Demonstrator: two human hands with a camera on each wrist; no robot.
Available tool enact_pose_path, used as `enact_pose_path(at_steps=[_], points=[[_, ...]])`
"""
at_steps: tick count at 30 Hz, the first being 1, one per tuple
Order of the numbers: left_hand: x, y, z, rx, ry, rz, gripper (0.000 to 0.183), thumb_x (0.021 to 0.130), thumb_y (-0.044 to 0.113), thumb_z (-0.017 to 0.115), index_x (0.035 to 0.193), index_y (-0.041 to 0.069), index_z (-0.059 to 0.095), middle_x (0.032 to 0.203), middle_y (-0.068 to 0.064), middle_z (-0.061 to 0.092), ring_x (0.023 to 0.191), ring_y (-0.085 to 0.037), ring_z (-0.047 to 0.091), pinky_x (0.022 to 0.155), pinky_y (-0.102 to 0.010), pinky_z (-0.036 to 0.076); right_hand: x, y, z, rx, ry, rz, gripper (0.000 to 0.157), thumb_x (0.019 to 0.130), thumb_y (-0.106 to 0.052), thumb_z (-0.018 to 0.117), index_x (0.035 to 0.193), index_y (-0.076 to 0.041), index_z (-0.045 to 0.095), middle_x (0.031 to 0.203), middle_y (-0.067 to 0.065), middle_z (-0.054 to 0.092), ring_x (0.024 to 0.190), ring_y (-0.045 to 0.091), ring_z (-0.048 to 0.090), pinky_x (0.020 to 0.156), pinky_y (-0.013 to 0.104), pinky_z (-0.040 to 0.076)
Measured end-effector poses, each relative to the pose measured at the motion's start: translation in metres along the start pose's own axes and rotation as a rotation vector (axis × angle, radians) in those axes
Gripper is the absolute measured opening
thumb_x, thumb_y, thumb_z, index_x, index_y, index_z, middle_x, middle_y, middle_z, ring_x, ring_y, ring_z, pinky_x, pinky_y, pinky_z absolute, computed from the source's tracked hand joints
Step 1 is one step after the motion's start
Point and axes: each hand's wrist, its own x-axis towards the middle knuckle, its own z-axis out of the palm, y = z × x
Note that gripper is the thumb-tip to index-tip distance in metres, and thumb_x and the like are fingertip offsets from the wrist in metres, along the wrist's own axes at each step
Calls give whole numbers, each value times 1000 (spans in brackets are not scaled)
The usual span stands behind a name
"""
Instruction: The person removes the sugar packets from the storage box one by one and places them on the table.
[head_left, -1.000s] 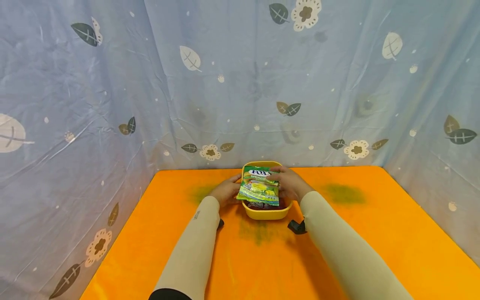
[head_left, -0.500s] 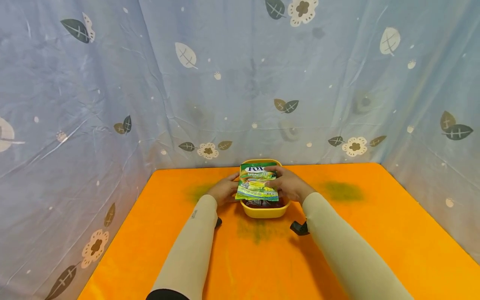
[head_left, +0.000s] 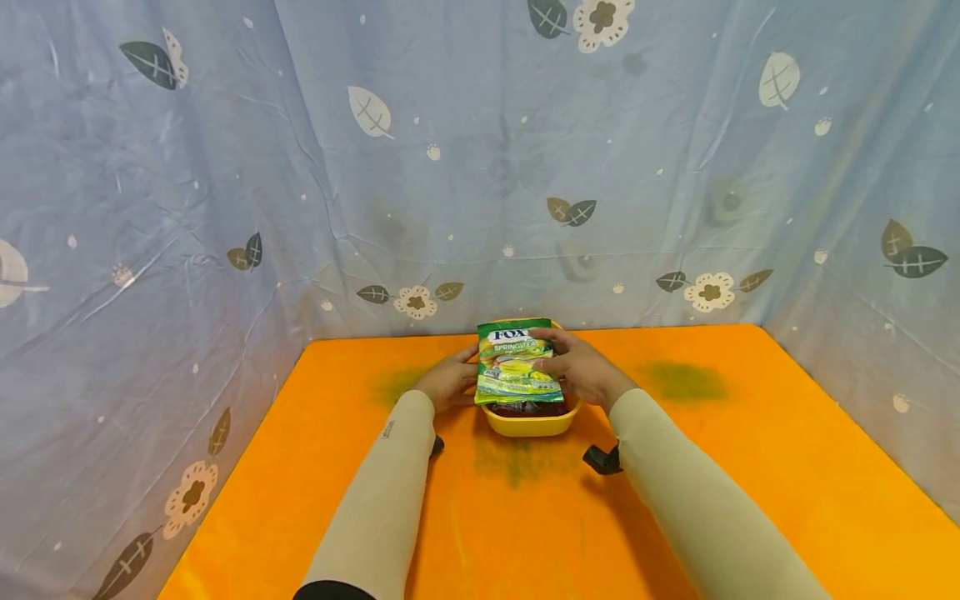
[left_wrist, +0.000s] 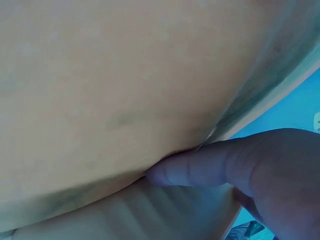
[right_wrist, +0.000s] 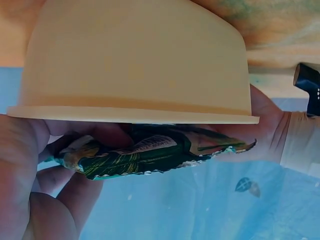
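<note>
A green and yellow candy bag [head_left: 510, 371] with "FOX" and "SPRING TEA" lettering lies tilted over a yellow plastic tub [head_left: 528, 427]. My right hand [head_left: 581, 368] grips the bag's right side, fingers spread over its front; the right wrist view shows the crumpled green bag [right_wrist: 145, 157] along the tub's rim. At the left side of the tub, my left hand [head_left: 450, 382] holds the wall and rim, its fingers partly hidden by the bag. A finger [left_wrist: 200, 165] fills the left wrist view. Dark, shiny wrapped things [head_left: 517, 408] show inside the tub below the bag.
The tub stands on an orange tabletop [head_left: 360, 500] with green stains, near its back edge. A blue patterned curtain [head_left: 465, 167] hangs behind and at both sides. A black wrist-camera mount [head_left: 603, 460] sits beside the right wrist.
The bag has turned a little more upright, and its top edge has risen over the tub's back rim. Both hands keep about the same places. The head view has shifted slightly.
</note>
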Motion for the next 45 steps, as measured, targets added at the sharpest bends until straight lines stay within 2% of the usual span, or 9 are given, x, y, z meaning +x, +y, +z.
enact_pose_path(at_steps=[4, 6, 10, 15, 18, 23, 31, 35, 45], points=[[1, -1, 3, -2, -10, -1, 77, 87, 25, 70, 151, 35, 27, 132, -4, 54, 122, -21, 49, 84, -43, 50, -1, -1, -3, 6, 10, -10, 56, 92, -8, 64, 141, -26, 45, 122, 15, 39, 63, 22, 34, 49, 29, 29], [2, 0, 3, -13, -11, -10, 78, 88, 24, 69, 152, 33, 25, 134, -4, 52, 124, -21, 47, 85, -44, 49, -3, -4, -6, 5, 21, -19, 55, 92, -8, 63, 141, -26, 46, 115, 16, 40, 64, 22, 34, 50, 30, 29], [3, 3, 3, -43, -5, -30, 73, 91, 21, 65, 152, 31, 25, 135, -4, 51, 125, -20, 46, 89, -47, 47, -5, -13, -15, -6, 43, -37, 55, 93, -9, 63, 142, -26, 45, 116, 15, 40, 64, 22, 36, 51, 29, 30], [3, 2, 2, -61, -8, -40, 66, 95, 20, 60, 152, 30, 27, 135, -7, 51, 122, -23, 49, 91, -49, 45, -9, -22, -33, 33, 87, -54, 55, 95, -7, 59, 144, -25, 42, 130, 14, 40, 72, 21, 54, 56, 27, 47], [4, 1, 2, -60, -12, -41, 66, 95, 21, 60, 152, 30, 27, 135, -7, 50, 120, -24, 50, 91, -49, 45, -13, -27, -46, 57, 123, -58, 56, 96, -5, 57, 146, -23, 40, 136, 15, 38, 83, 24, 62, 66, 34, 55], [6, 0, 2, -66, -5, -53, 65, 95, 21, 61, 151, 33, 30, 132, -7, 53, 116, -24, 53, 90, -48, 47, -23, -33, -67, 24, 166, -20, 56, 97, -5, 54, 148, -21, 36, 137, 15, 36, 91, 26, 63, 75, 40, 54], [3, 3, 0, -32, 4, -69, 68, 94, 24, 62, 152, 35, 27, 139, -5, 46, 123, -25, 46, 89, -47, 48, -33, -33, -95, 1, 201, -8, 55, 98, -6, 52, 149, -19, 34, 134, 15, 38, 85, 22, 64, 73, 37, 55], [1, 5, 1, -25, 5, -73, 67, 94, 24, 62, 151, 35, 27, 140, -5, 46, 124, -25, 46, 89, -47, 48, -36, -31, -104, -1, 222, -3, 55, 99, -6, 52, 149, -18, 33, 137, 14, 36, 87, 21, 64, 74, 37, 55], [-1, 5, 0, -40, -14, -60, 68, 94, 22, 61, 152, 32, 26, 133, -8, 52, 117, -25, 53, 87, -46, 49, -43, -25, -118, -88, 256, 23, 54, 100, -5, 49, 149, -17, 31, 136, 16, 35, 87, 21, 62, 75, 38, 54]])
